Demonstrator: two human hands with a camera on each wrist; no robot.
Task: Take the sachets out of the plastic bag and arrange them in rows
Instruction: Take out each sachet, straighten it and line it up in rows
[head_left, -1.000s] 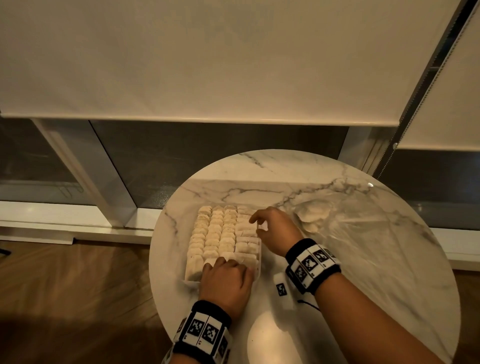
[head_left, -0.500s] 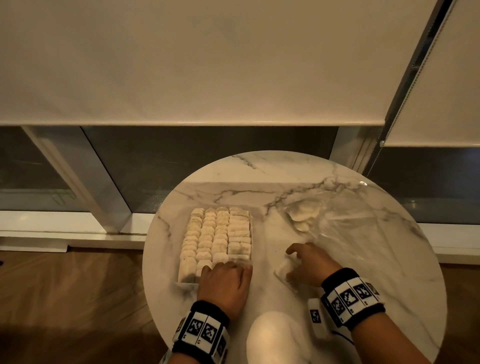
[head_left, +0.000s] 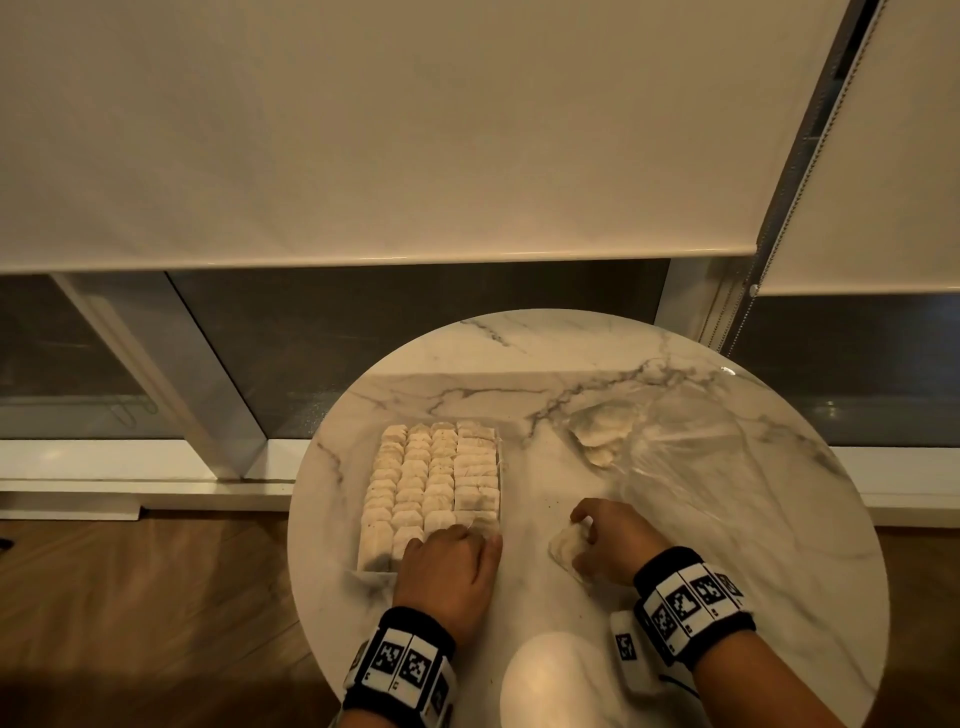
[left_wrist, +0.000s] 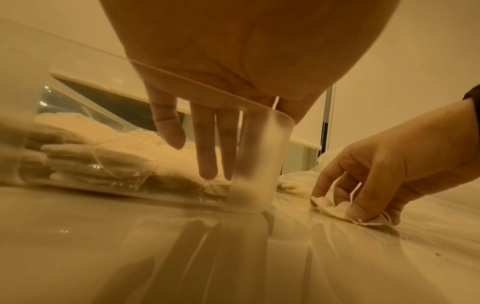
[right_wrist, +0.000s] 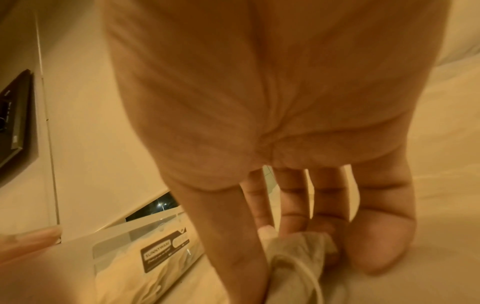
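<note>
A clear plastic container (head_left: 500, 470) on the round marble table (head_left: 545, 364) holds several rows of pale sachets (head_left: 431, 478). My left hand (head_left: 452, 535) rests over its near right corner. Its straight fingers (left_wrist: 206, 148) hang inside the wall (left_wrist: 259, 160) and touch the nearest sachets. To the right, my right hand (head_left: 579, 545) pinches a single sachet (head_left: 563, 551) lying on the table, thumb and fingertips (left_wrist: 359, 211) on it. The sachet (right_wrist: 298, 253) has a string. A crumpled clear plastic bag (head_left: 691, 452) at the back right holds a few more sachets (head_left: 602, 431).
A small white marker tag (head_left: 626, 649) with a cable lies by my right wrist. The table edge runs close in front of me, with wooden floor (head_left: 130, 597) to the left. Window frames and lowered blinds (head_left: 415, 130) stand behind the table.
My right hand left the container's right side and came back towards me onto a sachet on the table. The left hand stayed on the container's near corner.
</note>
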